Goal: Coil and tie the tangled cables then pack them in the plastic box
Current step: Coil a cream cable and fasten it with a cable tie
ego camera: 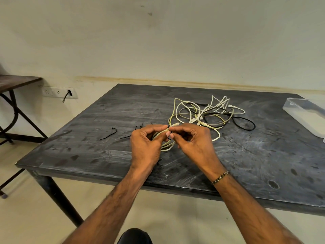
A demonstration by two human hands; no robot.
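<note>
Dark scuffed board makes up the table (246, 166), streaked with pale scratches, and two bare forearms reach over its near edge. One braided bracelet (220, 177) circles the right wrist. Both hands meet above the middle of the tabletop around one small coil of pale yellowish cable (166, 146), wound in several loops. The left hand (146, 143) has its fingers curled about the left side of the coil, thumb and forefinger pinched at the top. The right hand (191, 140) pinches the coil's upper edge from the other side, thumb and forefinger closed, the remaining fingers bent beneath; a thin black loop shows just under its fingertips, too small to make out what it is.

Just left of the hands lie black cable ties (107, 135) on the tabletop: one lies apart with a curled head, and several more are bunched behind the left hand, partly hidden, so their number cannot be told.

Beyond the hands sits one tangled heap of cables (207, 113), mostly white and pale yellow strands with at least one black cable looping out to the right. A strand of the pale cable runs from the heap toward the coil.

Far right, one clear plastic box (306, 117) rests on the table, cut off by the picture's edge.

Farther left, on the wall, is one white socket strip (59, 92), and a second table (15, 81) stands at the left edge.
</note>
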